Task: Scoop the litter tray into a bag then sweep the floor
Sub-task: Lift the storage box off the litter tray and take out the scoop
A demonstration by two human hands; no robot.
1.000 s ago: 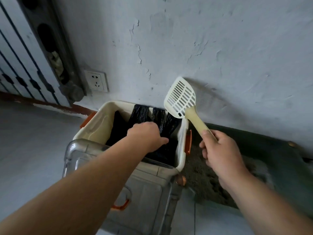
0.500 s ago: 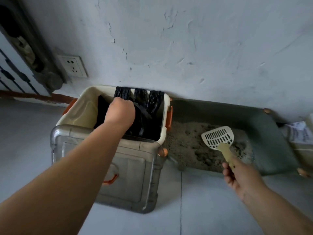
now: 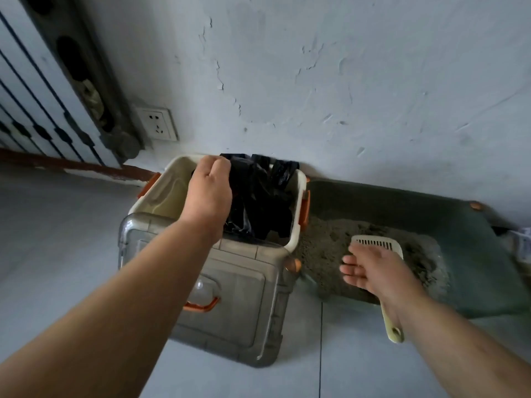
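A black plastic bag [image 3: 264, 196] lines a cream bin [image 3: 299, 225] with orange clips, set against the wall. My left hand [image 3: 211, 193] is closed on the bag's left edge at the bin's rim. To the right lies a dark green litter tray [image 3: 474, 254] holding grey litter [image 3: 324, 245]. A cream slotted scoop [image 3: 376, 244] rests with its head on the litter, its handle sticking out over the tray's front edge. My right hand [image 3: 373, 271] hovers just above the scoop, palm down, fingers spread, not gripping it.
A clear grey plastic box [image 3: 230, 311] with an orange handle stands in front of the bin. A wall socket [image 3: 156, 123] sits low at the left, beside a dark post and railings. Grey floor tiles [image 3: 57, 239] spread left and front.
My right hand lowered the scoop from beside the wall into the tray and let go of it. My left hand shifted to the bag's left rear edge.
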